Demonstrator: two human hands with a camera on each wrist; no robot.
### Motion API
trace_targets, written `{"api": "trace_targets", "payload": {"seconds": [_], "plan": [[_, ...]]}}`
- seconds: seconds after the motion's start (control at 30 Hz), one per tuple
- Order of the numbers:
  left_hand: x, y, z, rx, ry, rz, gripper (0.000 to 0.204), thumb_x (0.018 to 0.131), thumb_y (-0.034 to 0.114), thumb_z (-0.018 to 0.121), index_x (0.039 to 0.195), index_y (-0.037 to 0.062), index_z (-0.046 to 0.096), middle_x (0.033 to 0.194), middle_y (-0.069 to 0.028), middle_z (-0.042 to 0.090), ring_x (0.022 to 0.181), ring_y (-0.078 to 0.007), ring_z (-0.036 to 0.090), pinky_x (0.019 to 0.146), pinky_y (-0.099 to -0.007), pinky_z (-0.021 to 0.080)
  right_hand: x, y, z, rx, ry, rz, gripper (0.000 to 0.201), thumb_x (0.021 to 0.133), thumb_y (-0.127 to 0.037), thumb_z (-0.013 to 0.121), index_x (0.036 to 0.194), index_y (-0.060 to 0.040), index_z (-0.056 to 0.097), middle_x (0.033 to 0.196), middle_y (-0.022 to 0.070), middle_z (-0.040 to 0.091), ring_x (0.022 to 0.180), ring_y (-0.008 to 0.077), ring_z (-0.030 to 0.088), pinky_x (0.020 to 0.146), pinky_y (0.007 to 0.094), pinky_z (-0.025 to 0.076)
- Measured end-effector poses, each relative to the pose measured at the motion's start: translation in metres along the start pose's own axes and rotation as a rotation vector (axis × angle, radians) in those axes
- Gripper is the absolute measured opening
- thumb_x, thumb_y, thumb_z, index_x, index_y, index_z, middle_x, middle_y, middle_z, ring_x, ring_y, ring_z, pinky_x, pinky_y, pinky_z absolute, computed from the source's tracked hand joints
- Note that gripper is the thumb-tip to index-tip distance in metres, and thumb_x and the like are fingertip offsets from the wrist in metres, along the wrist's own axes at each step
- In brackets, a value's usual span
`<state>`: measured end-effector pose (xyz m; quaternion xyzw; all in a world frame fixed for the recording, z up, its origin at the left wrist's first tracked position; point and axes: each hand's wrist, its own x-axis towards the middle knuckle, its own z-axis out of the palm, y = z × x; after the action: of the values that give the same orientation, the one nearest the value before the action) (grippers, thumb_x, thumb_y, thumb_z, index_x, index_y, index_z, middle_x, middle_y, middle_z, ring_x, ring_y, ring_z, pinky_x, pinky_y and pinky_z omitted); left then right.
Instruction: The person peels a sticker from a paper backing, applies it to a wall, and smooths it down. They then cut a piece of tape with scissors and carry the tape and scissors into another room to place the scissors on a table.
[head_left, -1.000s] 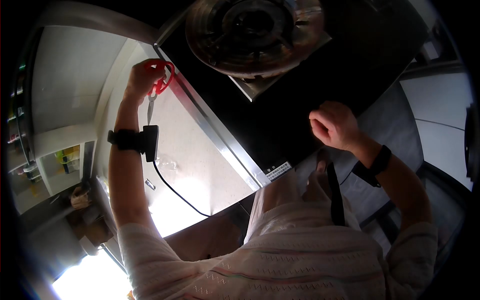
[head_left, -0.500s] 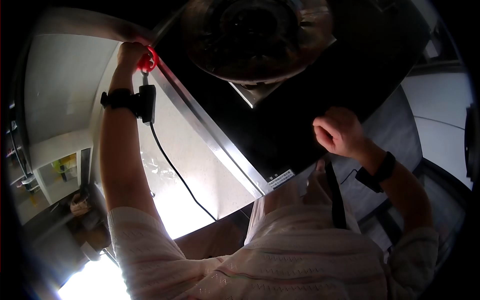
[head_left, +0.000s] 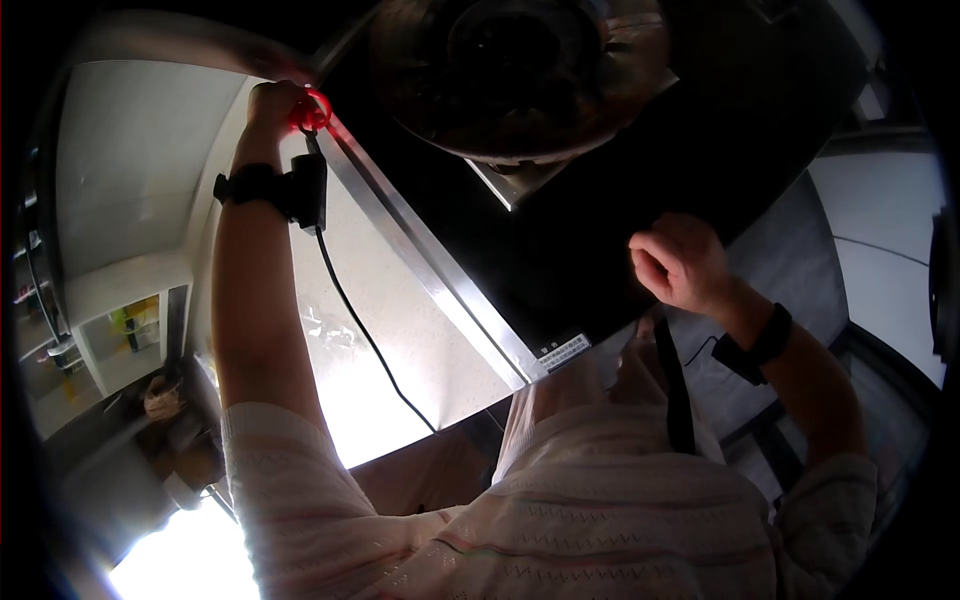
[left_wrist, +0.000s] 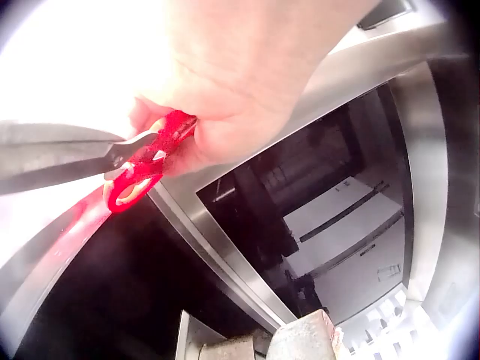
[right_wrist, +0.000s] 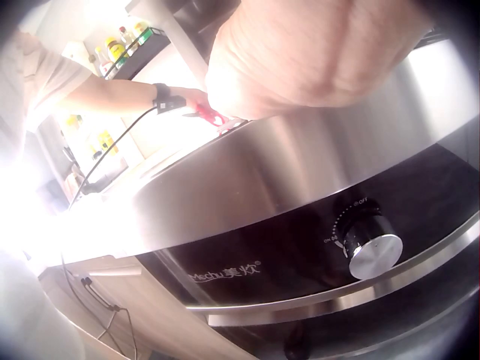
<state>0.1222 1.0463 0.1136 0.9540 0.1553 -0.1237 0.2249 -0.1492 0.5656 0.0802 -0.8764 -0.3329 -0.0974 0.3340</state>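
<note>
My left hand (head_left: 268,108) grips a pair of scissors by the red handles (head_left: 319,108), at the far end of the pale counter by the stove's metal edging. In the left wrist view, the metal blades (left_wrist: 60,156) lead out from the hand to the left, and one red finger loop (left_wrist: 133,196) shows below it. Nothing lies between the blades there. My right hand (head_left: 686,264) is curled into a fist at the near right edge of the black cooktop (head_left: 590,235). The right wrist view has this hand (right_wrist: 307,64) over the steel rim (right_wrist: 292,157), its fingertips hidden.
A large round burner (head_left: 530,145) stands on the cooktop beyond the hands. The pale counter (head_left: 400,350) borders a steel strip (head_left: 440,275) on the left. A control knob (right_wrist: 375,253) juts from the stove front. A black cable (head_left: 365,350) trails from the left wrist.
My left hand has carried the scissors away from my body to the counter's far end, then slightly back to the right. My right hand has barely shifted.
</note>
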Motion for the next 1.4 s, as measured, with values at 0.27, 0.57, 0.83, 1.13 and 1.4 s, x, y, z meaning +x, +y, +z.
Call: {"api": "trace_targets", "payload": {"seconds": [0.27,0.57,0.83,1.13,1.4], "plan": [[0.067,-0.086,0.002,0.109,-0.008,0.385,0.029,0.069,0.030,0.072,0.094,0.0157,0.068,0.084,-0.0014,0.068,0.074,-0.0164,0.066,0.067,-0.0263,0.053,0.003,-0.001,-0.006,0.030,0.029,-0.022,0.014,0.069,-0.004,0.063,0.077,-0.0108,0.053,0.062,0.0003,0.050,0.053,0.0160,0.050,0.049,0.0270,0.044],[-0.009,-0.001,0.004,-0.322,0.105,-0.128,0.018,0.082,0.019,0.061,0.088,0.0021,0.065,0.081,-0.0097,0.067,0.067,-0.0202,0.065,0.050,-0.0298,0.052,0.005,-0.001,-0.005,-0.018,0.023,-0.035,0.014,0.068,-0.004,0.063,0.075,-0.0111,0.053,0.061,-0.0003,0.049,0.052,0.0153,0.049,0.047,0.0268,0.043],[-0.016,-0.003,0.005,-0.534,0.103,-0.177,0.016,0.086,0.011,0.053,0.085,-0.0025,0.061,0.077,-0.0135,0.064,0.064,-0.0220,0.063,0.054,-0.0319,0.051,0.000,0.002,0.000,0.020,0.022,-0.018,0.016,0.067,-0.003,0.063,0.076,-0.0106,0.052,0.060,0.0001,0.049,0.053,0.0155,0.050,0.048,0.0271,0.044],[0.086,-0.097,0.005,0.632,0.145,0.419,0.018,0.071,0.028,0.069,0.086,0.0198,0.068,0.082,0.0017,0.068,0.075,-0.0171,0.065,0.066,-0.0267,0.051,0.002,0.000,-0.003,-0.007,0.022,-0.028,0.015,0.068,-0.004,0.063,0.077,-0.0100,0.052,0.062,0.0002,0.050,0.054,0.0158,0.051,0.049,0.0268,0.045],[0.026,-0.039,0.004,0.274,0.020,0.152,0.017,0.069,0.029,0.070,0.080,0.0155,0.069,0.075,-0.0002,0.067,0.069,-0.0150,0.065,0.064,-0.0250,0.051,0.005,-0.001,-0.010,-0.016,-0.001,-0.026,0.014,0.069,-0.004,0.062,0.076,-0.0101,0.052,0.063,0.0005,0.049,0.056,0.0157,0.051,0.051,0.0272,0.045]]}}
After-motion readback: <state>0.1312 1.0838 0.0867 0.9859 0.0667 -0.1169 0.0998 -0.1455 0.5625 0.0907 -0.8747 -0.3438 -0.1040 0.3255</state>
